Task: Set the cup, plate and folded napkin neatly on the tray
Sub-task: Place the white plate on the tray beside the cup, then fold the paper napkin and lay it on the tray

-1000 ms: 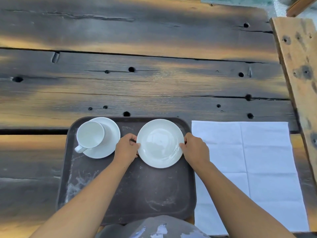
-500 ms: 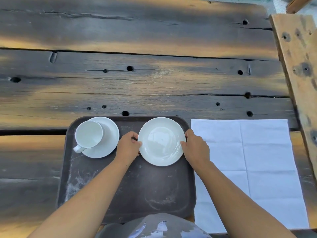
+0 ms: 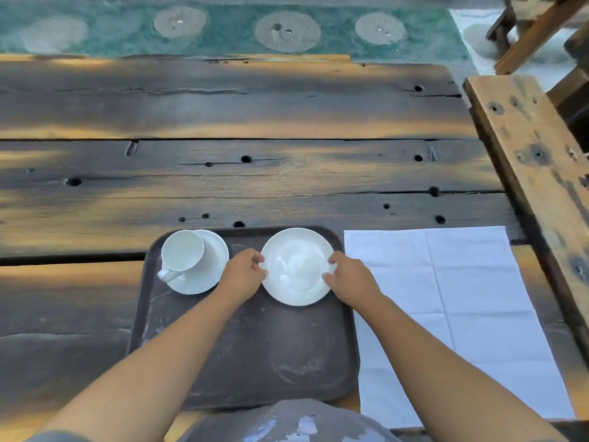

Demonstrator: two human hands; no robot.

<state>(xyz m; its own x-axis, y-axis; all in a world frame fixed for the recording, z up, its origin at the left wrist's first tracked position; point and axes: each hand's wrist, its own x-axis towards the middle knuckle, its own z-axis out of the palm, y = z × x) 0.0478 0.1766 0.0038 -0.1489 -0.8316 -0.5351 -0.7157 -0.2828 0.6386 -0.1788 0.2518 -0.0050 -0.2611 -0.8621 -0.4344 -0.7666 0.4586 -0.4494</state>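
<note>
A dark brown tray (image 3: 255,346) lies on the plank table in front of me. At its far left corner a white cup (image 3: 183,255) stands on a white saucer (image 3: 212,277), handle toward me. A white plate (image 3: 296,266) rests at the tray's far right. My left hand (image 3: 243,272) pinches the plate's left rim and my right hand (image 3: 350,279) pinches its right rim. A white napkin (image 3: 462,298) lies spread flat with crease lines on the table, touching the tray's right side.
The weathered wooden table (image 3: 255,173) stretches far ahead, with holes and cracks. A raised wooden beam (image 3: 526,148) borders it on the right. Green patterned floor (image 3: 223,30) shows beyond the far edge. The tray's near half is bare.
Both hands stayed on the plate's rim and nudged it slightly toward the tray's far edge. The view has tilted up, showing the table's far edge and the floor.
</note>
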